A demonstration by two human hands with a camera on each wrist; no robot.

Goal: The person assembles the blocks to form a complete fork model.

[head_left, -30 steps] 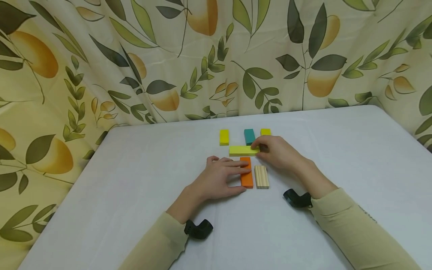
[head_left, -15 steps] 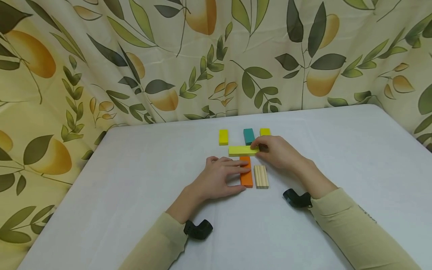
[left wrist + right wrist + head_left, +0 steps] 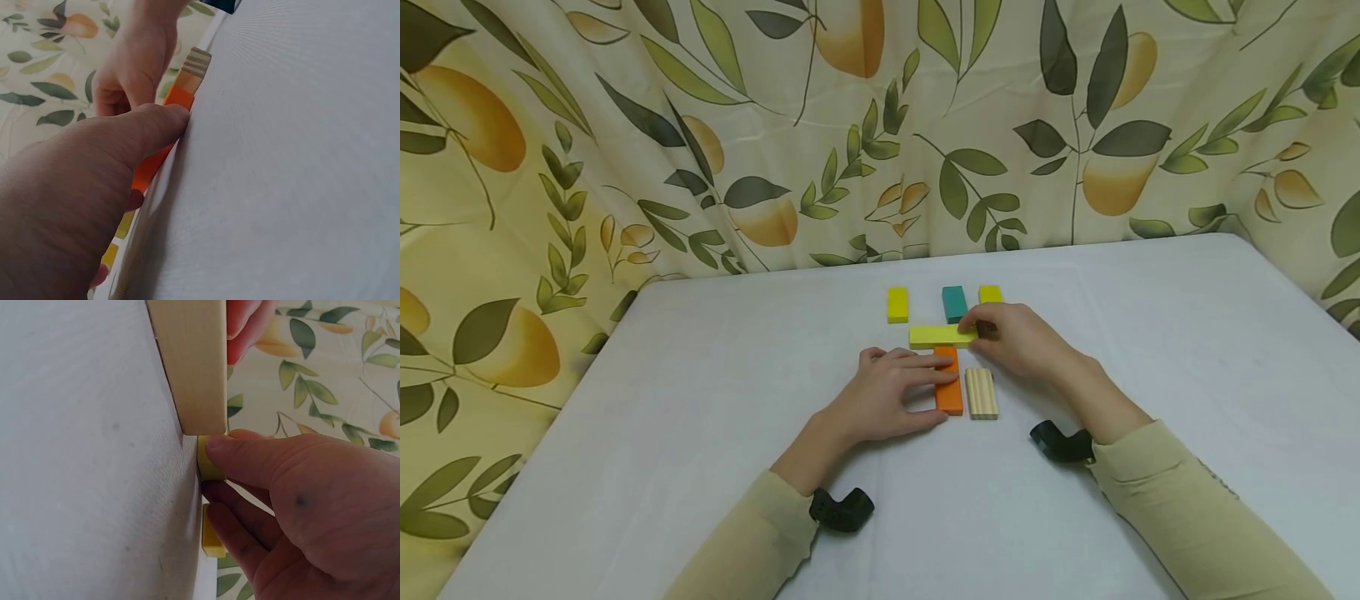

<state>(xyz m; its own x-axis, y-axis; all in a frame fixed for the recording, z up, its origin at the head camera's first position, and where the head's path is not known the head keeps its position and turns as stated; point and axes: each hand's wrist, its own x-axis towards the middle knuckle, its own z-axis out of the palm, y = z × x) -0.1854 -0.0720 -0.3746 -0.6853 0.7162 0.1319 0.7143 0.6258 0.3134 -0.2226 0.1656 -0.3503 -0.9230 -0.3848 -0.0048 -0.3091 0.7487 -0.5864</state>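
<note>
In the head view my left hand (image 3: 891,393) holds an orange block (image 3: 949,397), thumb at its near end and fingers over its upper part. My right hand (image 3: 1017,337) pinches the right end of a long yellow-green block (image 3: 934,337), which lies crosswise at the far end of the orange one. The two blocks appear to touch. Just right of the orange block lies a ridged natural-wood block (image 3: 981,393), with a narrow gap between. In the right wrist view, thumb and fingers close on the yellow-green block's end (image 3: 211,464).
Behind the long block lie a small yellow block (image 3: 897,305), a teal block (image 3: 954,303) and another yellow block (image 3: 990,293), partly hidden by the right hand. A white cloth (image 3: 700,433) covers the table. A fruit-patterned curtain (image 3: 880,167) hangs at its far edge.
The orange block has slid slightly away from the person, closing the thin gap to the yellow-green block. Both hands stay nearly in place.
</note>
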